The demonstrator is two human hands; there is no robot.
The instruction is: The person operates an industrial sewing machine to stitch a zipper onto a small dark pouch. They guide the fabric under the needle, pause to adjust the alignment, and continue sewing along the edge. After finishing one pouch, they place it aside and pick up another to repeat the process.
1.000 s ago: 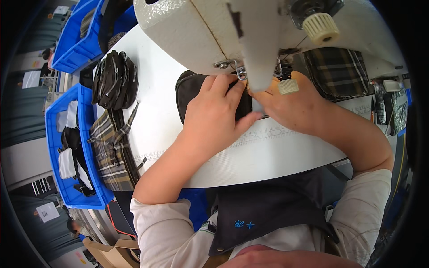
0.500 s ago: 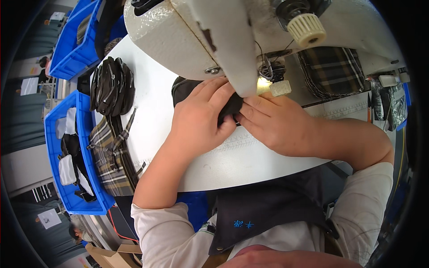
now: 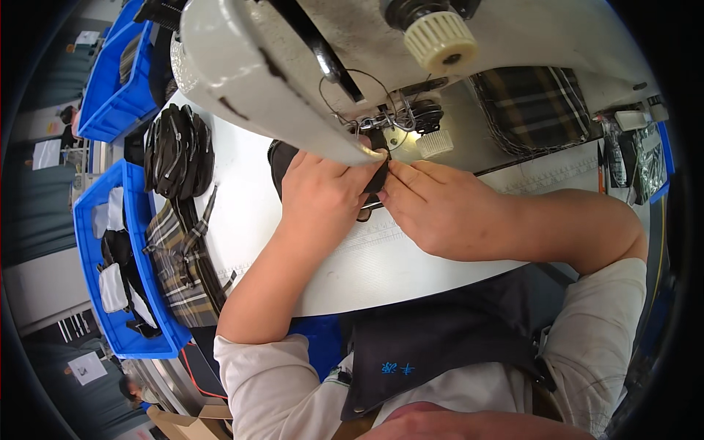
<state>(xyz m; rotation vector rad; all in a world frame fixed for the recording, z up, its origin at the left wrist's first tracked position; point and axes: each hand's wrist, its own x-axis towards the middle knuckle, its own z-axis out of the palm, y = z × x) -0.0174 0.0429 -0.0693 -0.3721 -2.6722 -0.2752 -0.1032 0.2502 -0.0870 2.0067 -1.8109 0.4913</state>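
Under the white sewing machine (image 3: 220, 59), a dark fabric piece with a zipped edge (image 3: 377, 176) lies by the presser foot (image 3: 378, 119). My left hand (image 3: 323, 192) grips it from the left, fingers bent and partly hidden beneath the machine's white arm. My right hand (image 3: 433, 209) pinches its right edge, with the fingertips close to my left hand. A small light shines on the needle area. The fabric's far part is hidden by the machine.
Stacked dark zipped pieces (image 3: 180, 150) and plaid pieces (image 3: 183, 264) lie at left, beside blue bins (image 3: 172, 330). A plaid square (image 3: 532, 106) lies at right, near packets (image 3: 638, 158). A co-worker (image 3: 136, 392) shows at lower left.
My left hand has shifted left; my right hand has moved down and left from behind the machine's tension knob. The view has shifted, showing more of the presser foot and needle area.
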